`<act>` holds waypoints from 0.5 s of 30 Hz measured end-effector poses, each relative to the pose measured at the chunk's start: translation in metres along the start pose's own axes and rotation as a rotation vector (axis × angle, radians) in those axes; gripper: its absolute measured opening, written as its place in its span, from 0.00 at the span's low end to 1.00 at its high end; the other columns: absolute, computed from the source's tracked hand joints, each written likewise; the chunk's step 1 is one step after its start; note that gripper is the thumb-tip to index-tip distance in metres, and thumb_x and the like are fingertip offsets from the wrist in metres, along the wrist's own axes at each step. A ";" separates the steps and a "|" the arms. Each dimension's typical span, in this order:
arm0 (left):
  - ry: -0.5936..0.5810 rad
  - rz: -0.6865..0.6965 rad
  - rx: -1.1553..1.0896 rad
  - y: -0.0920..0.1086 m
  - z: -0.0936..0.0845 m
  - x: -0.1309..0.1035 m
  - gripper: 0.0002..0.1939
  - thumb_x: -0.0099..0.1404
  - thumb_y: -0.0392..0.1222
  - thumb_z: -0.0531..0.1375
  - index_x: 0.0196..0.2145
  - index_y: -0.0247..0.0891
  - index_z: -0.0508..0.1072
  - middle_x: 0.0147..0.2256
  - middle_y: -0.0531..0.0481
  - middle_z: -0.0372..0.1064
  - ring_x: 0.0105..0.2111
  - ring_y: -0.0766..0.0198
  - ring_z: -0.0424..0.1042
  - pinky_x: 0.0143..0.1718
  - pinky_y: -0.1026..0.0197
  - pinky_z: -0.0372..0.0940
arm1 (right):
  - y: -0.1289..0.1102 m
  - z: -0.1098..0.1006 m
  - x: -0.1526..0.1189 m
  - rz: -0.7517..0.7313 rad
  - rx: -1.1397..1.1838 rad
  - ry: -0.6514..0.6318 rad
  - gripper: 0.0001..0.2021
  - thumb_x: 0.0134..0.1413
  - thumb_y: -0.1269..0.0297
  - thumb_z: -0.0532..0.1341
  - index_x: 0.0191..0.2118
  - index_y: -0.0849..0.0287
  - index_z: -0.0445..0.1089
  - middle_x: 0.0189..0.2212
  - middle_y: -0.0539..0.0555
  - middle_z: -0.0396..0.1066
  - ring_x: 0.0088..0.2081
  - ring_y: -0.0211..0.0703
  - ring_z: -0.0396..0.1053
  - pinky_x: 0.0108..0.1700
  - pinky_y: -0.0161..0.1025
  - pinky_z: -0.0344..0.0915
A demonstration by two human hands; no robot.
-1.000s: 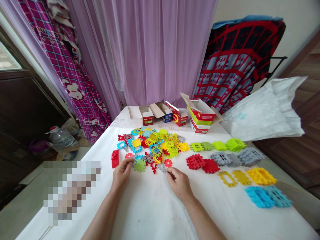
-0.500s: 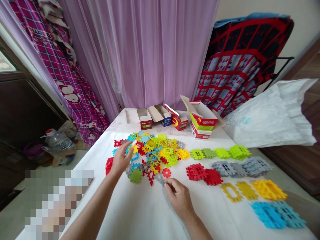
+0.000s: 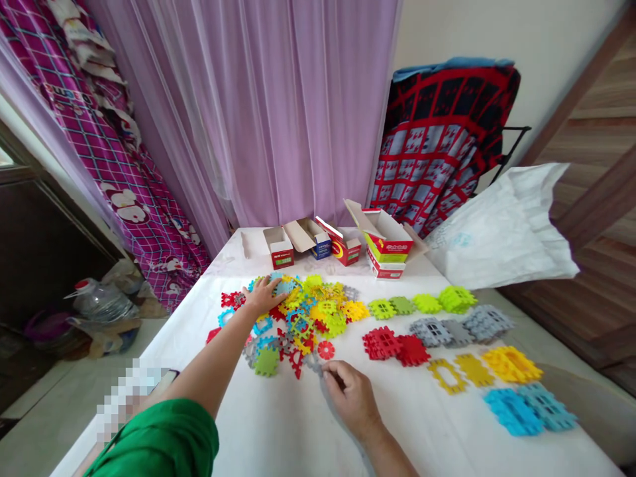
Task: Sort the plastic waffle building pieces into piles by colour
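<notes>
My left hand [image 3: 264, 296] reaches over the far left part of a mixed pile of toothed plastic building pieces [image 3: 303, 311], its fingers spread on the pieces. Closer to me, my right hand [image 3: 350, 394] has its fingers curled in a pinch above the white cloth. By its fingertips lies a small grey piece [image 3: 314, 363]; whether they grip it I cannot tell. A round red piece [image 3: 326, 350] lies just beyond that hand. A green square piece [image 3: 267, 362] sits at the pile's near edge.
To the right are sorted stacks: lime green pieces [image 3: 457, 299], red pieces [image 3: 381, 342], grey pieces [image 3: 487, 324], yellow pieces [image 3: 511, 364] and blue pieces [image 3: 514, 412]. Several opened cardboard boxes [image 3: 282, 255] line the back. A white sack [image 3: 501, 228] stands at the right edge.
My left hand has moved forward and right, from the pile's left side onto its far part. My right hand stays near the grey piece. The view has shifted slightly to the right.
</notes>
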State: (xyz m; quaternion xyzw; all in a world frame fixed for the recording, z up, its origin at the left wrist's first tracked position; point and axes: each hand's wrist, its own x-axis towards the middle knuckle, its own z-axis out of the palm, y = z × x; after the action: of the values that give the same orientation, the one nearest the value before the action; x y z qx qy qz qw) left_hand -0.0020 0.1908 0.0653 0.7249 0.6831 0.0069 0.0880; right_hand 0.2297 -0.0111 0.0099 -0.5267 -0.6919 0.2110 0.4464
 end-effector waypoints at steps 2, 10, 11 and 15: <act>-0.001 0.033 0.037 -0.003 0.003 -0.011 0.33 0.64 0.60 0.52 0.65 0.55 0.56 0.69 0.44 0.44 0.67 0.39 0.45 0.59 0.26 0.45 | -0.001 0.000 0.001 0.006 -0.001 0.003 0.09 0.56 0.66 0.55 0.33 0.56 0.73 0.28 0.51 0.76 0.29 0.39 0.74 0.34 0.31 0.67; 0.057 0.097 0.035 -0.007 0.018 -0.069 0.32 0.65 0.58 0.52 0.65 0.48 0.58 0.67 0.41 0.50 0.66 0.44 0.48 0.60 0.30 0.46 | 0.000 0.004 -0.001 -0.004 0.014 0.042 0.10 0.56 0.67 0.55 0.34 0.56 0.74 0.28 0.51 0.76 0.30 0.38 0.74 0.33 0.31 0.67; 0.067 0.103 0.022 -0.008 0.019 -0.074 0.31 0.66 0.58 0.51 0.64 0.48 0.59 0.66 0.41 0.52 0.66 0.45 0.50 0.61 0.31 0.46 | -0.001 0.005 0.000 -0.009 0.003 0.056 0.10 0.57 0.67 0.54 0.34 0.56 0.74 0.29 0.51 0.76 0.30 0.38 0.73 0.33 0.31 0.67; 0.157 0.063 -0.024 -0.023 0.010 -0.072 0.27 0.68 0.57 0.47 0.61 0.47 0.64 0.63 0.43 0.59 0.63 0.49 0.57 0.62 0.37 0.48 | -0.009 0.008 0.028 -0.044 -0.088 0.124 0.12 0.60 0.66 0.52 0.39 0.56 0.74 0.33 0.54 0.76 0.36 0.41 0.74 0.41 0.35 0.68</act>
State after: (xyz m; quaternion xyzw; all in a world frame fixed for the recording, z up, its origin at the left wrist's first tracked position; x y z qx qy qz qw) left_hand -0.0285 0.1189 0.0601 0.7421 0.6647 0.0747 0.0427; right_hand 0.2171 0.0128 0.0240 -0.5425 -0.6831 0.1375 0.4691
